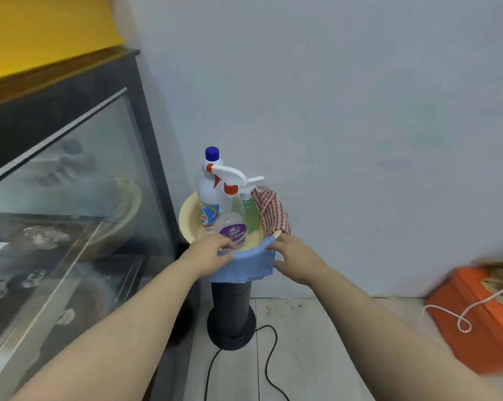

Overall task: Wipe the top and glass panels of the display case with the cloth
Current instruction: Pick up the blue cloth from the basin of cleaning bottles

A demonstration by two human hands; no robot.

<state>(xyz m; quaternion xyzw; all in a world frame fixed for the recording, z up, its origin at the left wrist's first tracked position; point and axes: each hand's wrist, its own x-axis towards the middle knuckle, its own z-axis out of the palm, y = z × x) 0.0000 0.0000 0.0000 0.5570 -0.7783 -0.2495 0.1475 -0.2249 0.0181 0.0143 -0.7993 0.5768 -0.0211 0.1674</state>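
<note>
A soft blue cloth (246,263) hangs over the near rim of a round cream plastic basin (186,218), its long edge running left to right. The left hand (211,251) and right hand (295,256) each pinch one end of it. The glass display case (71,180) stands to the left.

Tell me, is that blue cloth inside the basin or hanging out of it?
Hanging out: the blue cloth drapes over the basin near rim, both hands' fingers on its top edge.
</note>
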